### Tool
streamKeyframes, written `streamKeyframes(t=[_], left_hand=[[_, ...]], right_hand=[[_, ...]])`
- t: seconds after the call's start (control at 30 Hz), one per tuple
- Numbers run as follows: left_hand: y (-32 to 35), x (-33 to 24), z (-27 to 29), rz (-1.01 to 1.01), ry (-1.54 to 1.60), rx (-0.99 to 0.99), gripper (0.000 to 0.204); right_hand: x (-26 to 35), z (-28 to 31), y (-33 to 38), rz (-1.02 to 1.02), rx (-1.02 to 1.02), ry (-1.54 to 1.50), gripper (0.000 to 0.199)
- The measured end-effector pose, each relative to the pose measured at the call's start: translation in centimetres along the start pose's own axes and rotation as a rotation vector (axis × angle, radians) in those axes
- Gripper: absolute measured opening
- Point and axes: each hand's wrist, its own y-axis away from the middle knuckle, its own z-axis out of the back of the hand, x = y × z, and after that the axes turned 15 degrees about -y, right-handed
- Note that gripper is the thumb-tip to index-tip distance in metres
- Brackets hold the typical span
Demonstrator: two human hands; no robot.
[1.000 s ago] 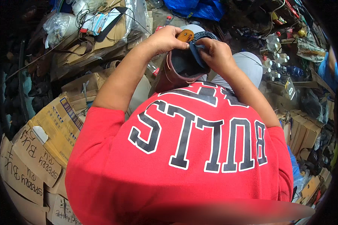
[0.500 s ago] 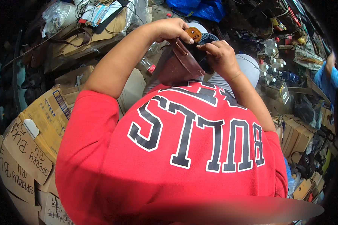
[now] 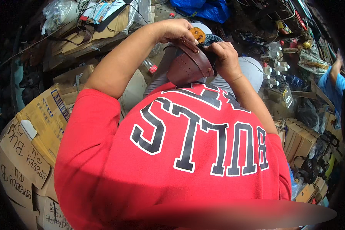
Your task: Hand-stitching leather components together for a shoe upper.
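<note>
Brown leather upper just beyond the red shirt, between both hands, neither clearly nearer; long axis foreshortened, hard to tell. Left hand pinches its far edge beside the orange tab; right hand curled tight on its right rim, fingertips partly hidden.

Grey floor: crumpled blue sheet, several clear bottles.

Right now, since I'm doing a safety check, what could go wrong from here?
The left hand grips the brown leather near its upper edge, so it might slip. The bottles crowd close beside the right knee; shifting that leg could knock some over.
</note>
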Motion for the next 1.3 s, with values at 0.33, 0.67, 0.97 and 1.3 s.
streamKeyframes(t=[0.33,0.67,0.97,1.3], left_hand=[[0.1,0.5,-0.1,-0.007,-0.003,-0.023,0.039],[-0.4,0.6,-0.4,-0.024,-0.117,-0.098,0.037],[-0.4,-0.4,-1.4,-0.043,-0.363,-0.235,0.032],[0.2,-2.1,-2.6,-0.013,-0.519,-0.317,0.031]], right_hand=[[-0.2,0.7,0.0,-0.051,0.028,-0.118,0.031],[-0.5,0.9,0.3,-0.115,0.029,-0.276,0.038],[-0.3,0.8,0.8,-0.138,-0.017,-0.332,0.040],[-0.7,0.2,1.9,-0.266,-0.066,-0.319,0.023]])
